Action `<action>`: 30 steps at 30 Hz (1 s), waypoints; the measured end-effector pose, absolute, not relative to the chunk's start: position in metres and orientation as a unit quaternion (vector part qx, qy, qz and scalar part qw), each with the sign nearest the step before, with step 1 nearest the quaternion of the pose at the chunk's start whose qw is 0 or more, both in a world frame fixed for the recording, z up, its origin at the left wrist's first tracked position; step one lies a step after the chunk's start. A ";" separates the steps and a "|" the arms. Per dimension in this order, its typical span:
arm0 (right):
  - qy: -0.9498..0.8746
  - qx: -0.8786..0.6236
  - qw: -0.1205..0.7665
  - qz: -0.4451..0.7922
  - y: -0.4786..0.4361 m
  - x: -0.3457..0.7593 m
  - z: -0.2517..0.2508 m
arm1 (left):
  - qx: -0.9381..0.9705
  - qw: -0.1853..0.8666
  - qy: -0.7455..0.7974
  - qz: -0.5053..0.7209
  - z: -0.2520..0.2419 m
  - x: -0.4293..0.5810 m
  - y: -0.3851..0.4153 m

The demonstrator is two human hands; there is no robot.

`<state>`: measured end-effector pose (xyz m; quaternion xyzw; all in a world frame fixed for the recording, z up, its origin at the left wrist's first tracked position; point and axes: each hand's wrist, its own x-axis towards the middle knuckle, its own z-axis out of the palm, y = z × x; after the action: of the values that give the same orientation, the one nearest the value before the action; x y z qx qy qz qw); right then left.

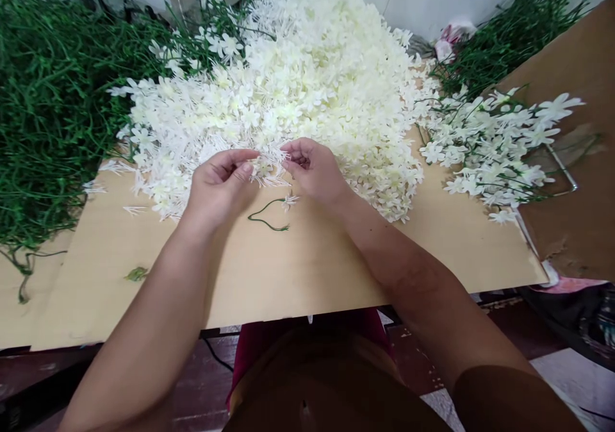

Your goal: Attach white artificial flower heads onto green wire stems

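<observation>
My left hand (pixel 223 179) is at the front edge of a heap of white artificial flowers (pixel 331 79), thumb and index finger bent towards each other. What its fingertips hold blends into the white behind. Just across from it, my right hand (pixel 314 170) pinches a thin white stamen piece (pixel 285 156). Below and between the hands, a green plastic stem (pixel 262 220) lies bent on the board, with a small white stamen cluster (pixel 289 201) at its upper end.
Bare green stems (pixel 57 99) are piled at the left, with another stem bunch (pixel 509 41) at the back right. Assembled white sprays (pixel 490 143) rest beside a brown cardboard box (pixel 576 227). Loose stamens (pixel 134 210) and a yellow-green scrap (pixel 136 274) lie on the tan board (pixel 288 278).
</observation>
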<state>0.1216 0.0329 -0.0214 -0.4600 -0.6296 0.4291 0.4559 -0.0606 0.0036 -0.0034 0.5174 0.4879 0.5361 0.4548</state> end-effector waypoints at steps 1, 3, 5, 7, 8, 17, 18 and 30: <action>-0.623 -0.452 0.461 0.442 0.034 0.121 -0.022 | 0.522 0.471 0.487 0.518 -0.003 -0.059 0.002; -0.621 -0.433 0.467 0.456 0.034 0.121 -0.023 | 0.527 0.499 0.482 0.490 -0.003 -0.055 0.001; -0.638 -0.413 0.463 0.455 0.032 0.122 -0.023 | 0.524 0.520 0.476 0.479 -0.004 -0.053 0.000; -0.665 -0.397 0.450 0.445 0.030 0.123 -0.022 | 0.516 0.532 0.469 0.480 -0.004 -0.051 0.000; -0.679 -0.390 0.443 0.438 0.029 0.123 -0.022 | 0.513 0.536 0.466 0.481 -0.005 -0.050 0.000; -0.709 -0.388 0.418 0.415 0.024 0.121 -0.016 | 0.463 0.542 0.462 0.527 -0.004 -0.051 0.005; -0.695 -0.392 0.419 0.433 0.025 0.121 -0.017 | 0.458 0.538 0.468 0.531 -0.003 -0.051 0.006; -0.565 -0.315 0.515 0.562 0.023 0.117 -0.011 | 0.279 0.685 0.463 0.488 0.017 -0.047 -0.002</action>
<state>0.1173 0.0231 -0.0107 -0.3148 -0.5653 0.5623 0.5149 -0.0473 -0.0020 0.0165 0.2787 0.4631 0.4885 0.6850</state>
